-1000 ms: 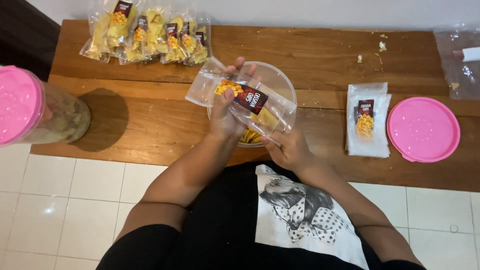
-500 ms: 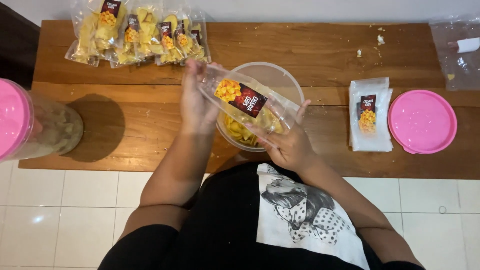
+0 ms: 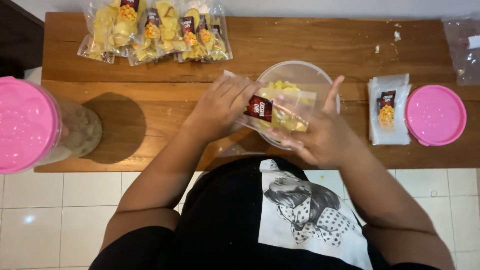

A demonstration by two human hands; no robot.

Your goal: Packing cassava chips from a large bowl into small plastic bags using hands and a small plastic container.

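A clear plastic pouch of yellow chips (image 3: 280, 111) with a dark red label is held over a clear round container (image 3: 300, 72) of yellow chips on the wooden table (image 3: 300, 40). My left hand (image 3: 220, 107) grips the pouch's left end. My right hand (image 3: 320, 132) supports it from below and from the right, fingers spread against it. The pouch lies roughly level, its labelled side facing up.
Several filled chip pouches (image 3: 155, 30) lie at the table's far left. A stack of flat pouches (image 3: 389, 110) and a pink lid (image 3: 435, 114) sit at the right. A pink-lidded jar (image 3: 30, 125) stands at the left edge. A clear bag (image 3: 462, 50) lies far right.
The pouch has dropped from a tilted hold to a flatter one over the container. My left hand has come forward onto its left end; my right hand has shifted under it.
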